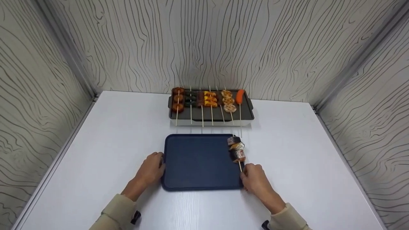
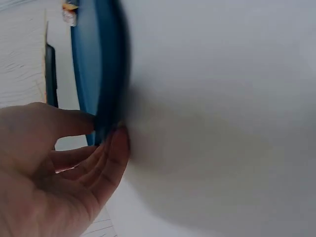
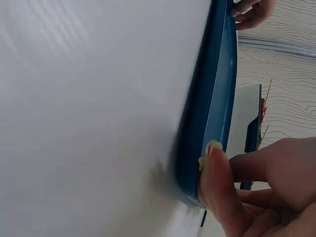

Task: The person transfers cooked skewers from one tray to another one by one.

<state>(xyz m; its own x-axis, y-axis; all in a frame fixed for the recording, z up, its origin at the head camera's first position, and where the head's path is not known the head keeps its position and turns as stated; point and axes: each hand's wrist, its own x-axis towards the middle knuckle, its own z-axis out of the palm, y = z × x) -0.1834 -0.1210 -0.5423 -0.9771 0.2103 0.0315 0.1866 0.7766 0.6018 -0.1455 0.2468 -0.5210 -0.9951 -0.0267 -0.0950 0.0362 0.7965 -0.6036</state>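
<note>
A dark blue tray (image 1: 203, 163) lies between the two hands over the white table. My left hand (image 1: 152, 169) grips its left rim, thumb on the inner side and fingers beneath the outer wall, as the left wrist view shows. At the near right corner my right hand (image 1: 255, 179) holds the opposite rim between thumb and fingers. A skewer of silvery-skinned fish chunks (image 1: 237, 150) rests along the tray's right edge. Its stick runs down into the right hand, and a small yellowish tip shows beside the fingers (image 3: 217, 173) in the right wrist view.
Behind the tray stands a black grill plate (image 1: 191, 116) bearing several skewers, among them lotus root slices (image 1: 228, 101) and an orange-red sausage (image 1: 240, 96). Some sticks overhang its front edge. Wood-patterned walls (image 1: 198, 44) enclose the white table (image 1: 121, 127) at the back and sides.
</note>
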